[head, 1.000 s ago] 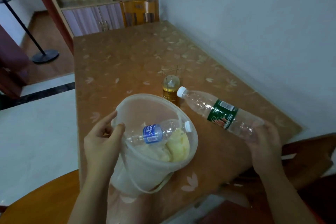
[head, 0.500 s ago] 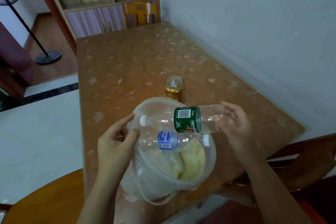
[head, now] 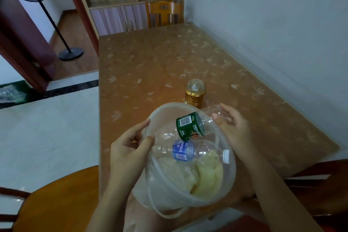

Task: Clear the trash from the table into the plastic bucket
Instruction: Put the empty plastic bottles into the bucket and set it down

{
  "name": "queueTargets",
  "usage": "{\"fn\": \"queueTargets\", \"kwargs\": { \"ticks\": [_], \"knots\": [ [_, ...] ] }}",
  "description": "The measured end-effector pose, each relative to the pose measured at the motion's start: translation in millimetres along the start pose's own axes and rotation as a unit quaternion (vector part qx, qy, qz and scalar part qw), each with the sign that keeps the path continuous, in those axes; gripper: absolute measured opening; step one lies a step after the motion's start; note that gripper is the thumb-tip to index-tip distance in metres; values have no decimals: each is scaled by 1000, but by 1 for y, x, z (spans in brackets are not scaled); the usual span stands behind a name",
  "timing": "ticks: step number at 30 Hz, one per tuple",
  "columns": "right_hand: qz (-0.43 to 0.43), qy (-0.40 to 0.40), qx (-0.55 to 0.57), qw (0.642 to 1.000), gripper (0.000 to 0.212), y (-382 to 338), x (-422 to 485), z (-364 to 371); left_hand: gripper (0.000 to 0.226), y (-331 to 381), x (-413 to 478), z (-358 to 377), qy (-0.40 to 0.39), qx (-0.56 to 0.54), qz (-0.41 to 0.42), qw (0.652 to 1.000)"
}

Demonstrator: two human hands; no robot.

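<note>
A translucent plastic bucket [head: 230, 179] sits at the near edge of the brown table [head: 150, 66]. Inside lie a blue-label bottle [head: 182, 150] and crumpled yellowish trash [head: 207, 175]. A green-label clear bottle [head: 190, 126] slants neck-first into the bucket, its base still above the far rim. My right hand [head: 231, 128] pinches that base between thumb and fingertips. My left hand [head: 130, 149] grips the bucket's left rim, thumb hooked inside.
A small golden lantern-shaped object [head: 195, 94] stands on the table just behind the bucket. A wooden chair [head: 56, 203] is at the lower left and another [head: 163, 13] at the table's far end. The wall runs along the right; a standing fan [head: 56, 30] is far left.
My right hand carried the green-label bottle from the table on the right over the bucket and tipped it neck-down inside. My left hand kept its grip on the rim.
</note>
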State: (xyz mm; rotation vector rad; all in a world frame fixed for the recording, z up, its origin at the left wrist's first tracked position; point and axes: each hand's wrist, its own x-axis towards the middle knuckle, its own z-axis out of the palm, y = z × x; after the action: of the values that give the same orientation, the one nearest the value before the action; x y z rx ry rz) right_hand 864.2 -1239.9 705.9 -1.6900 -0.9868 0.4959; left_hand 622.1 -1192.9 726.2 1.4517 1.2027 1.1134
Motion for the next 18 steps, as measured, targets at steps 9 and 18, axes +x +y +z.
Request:
{"fn": "queueTargets", "kwargs": {
  "ticks": [9,18],
  "knots": [
    [-25,-74,-53,995,43,-9,-1,14,36,-1,2,-3,24,-23,-2,999],
    [-8,-26,-40,999,31,-4,-7,-1,33,-5,6,-8,50,-55,-8,997]
  ]
}}
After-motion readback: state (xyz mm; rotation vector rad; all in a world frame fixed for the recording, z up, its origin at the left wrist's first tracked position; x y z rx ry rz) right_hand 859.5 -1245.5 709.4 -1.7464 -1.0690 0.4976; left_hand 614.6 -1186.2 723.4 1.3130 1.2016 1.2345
